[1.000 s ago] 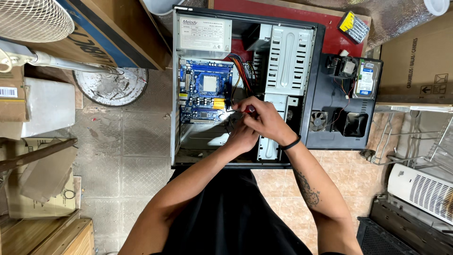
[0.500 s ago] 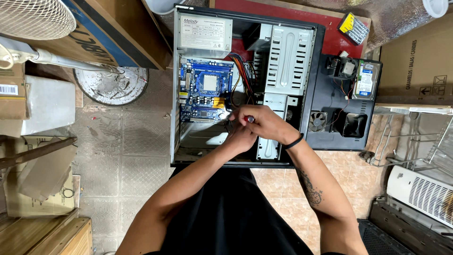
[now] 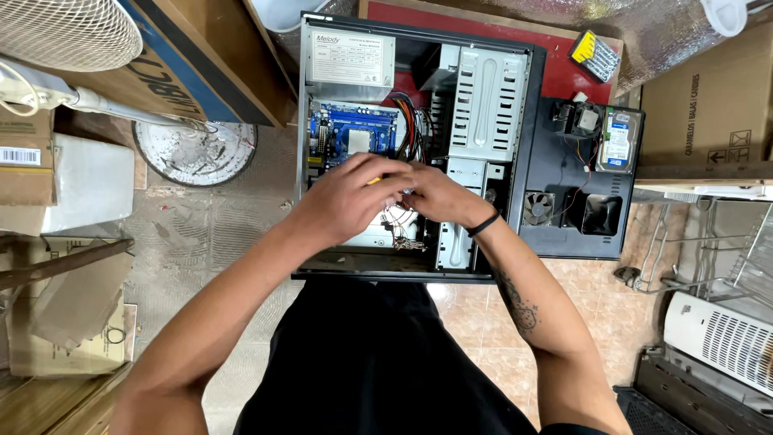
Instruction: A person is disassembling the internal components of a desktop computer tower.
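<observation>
While both hands met over the open black computer case [image 3: 527, 153], the left hand [image 3: 346, 201] closed around a yellow-handled tool [image 3: 374, 181], its long axis pointing rightward toward the right hand [image 3: 439, 197]. That hand pinched thin coloured wires [image 3: 400, 229] just right of the blue motherboard [image 3: 354, 133], nearer the wires than the left.

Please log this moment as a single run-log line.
left hand: over blue motherboard, holding small yellow item | right hand: at wires | open black computer case on floor
</observation>
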